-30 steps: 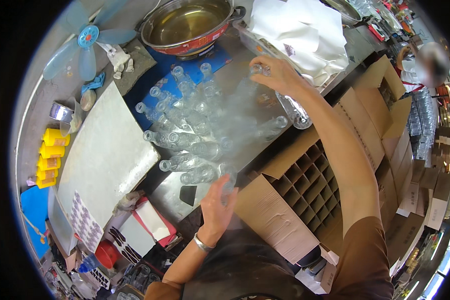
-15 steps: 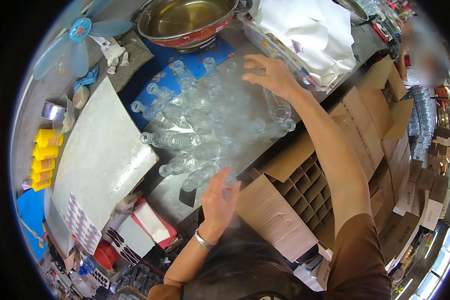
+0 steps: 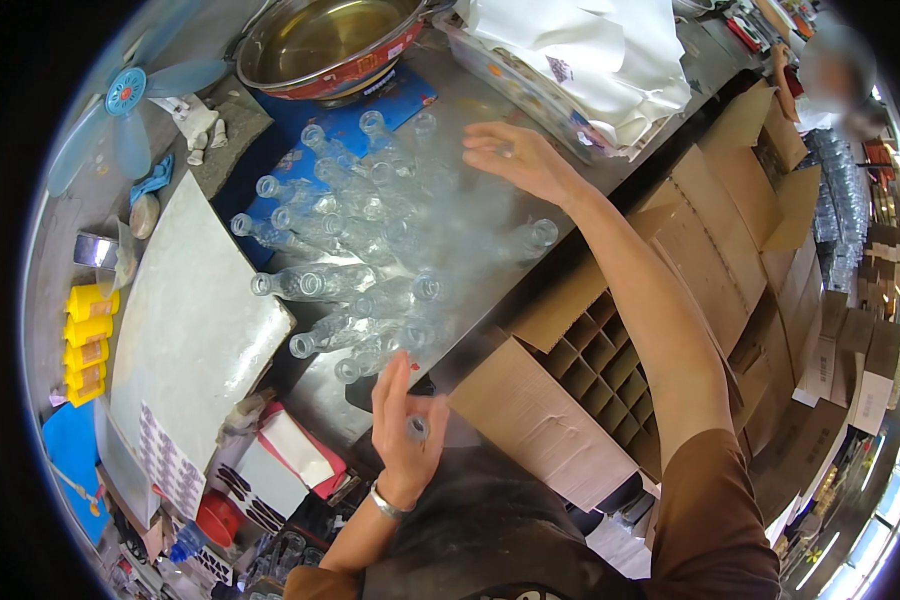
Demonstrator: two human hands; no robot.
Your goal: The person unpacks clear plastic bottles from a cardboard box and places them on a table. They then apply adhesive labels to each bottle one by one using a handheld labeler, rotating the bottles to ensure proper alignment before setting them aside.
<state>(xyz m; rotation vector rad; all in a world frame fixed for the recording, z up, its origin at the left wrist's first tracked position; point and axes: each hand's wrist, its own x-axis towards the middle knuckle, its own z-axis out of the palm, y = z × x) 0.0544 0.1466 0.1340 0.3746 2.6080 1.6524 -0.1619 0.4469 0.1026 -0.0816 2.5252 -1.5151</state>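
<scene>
I see a heap of clear glass bottles lying on their sides across the steel counter — small, empty, uncapped, open mouths pointing mostly left, some resting on a blue mat. My right hand lies flat over the far edge of the heap, fingers spread, gripping nothing. My left hand is raised at the near edge with the fingers curled around one small bottle — its round mouth faces the camera. A divided cardboard box sits open just right of the pile.
</scene>
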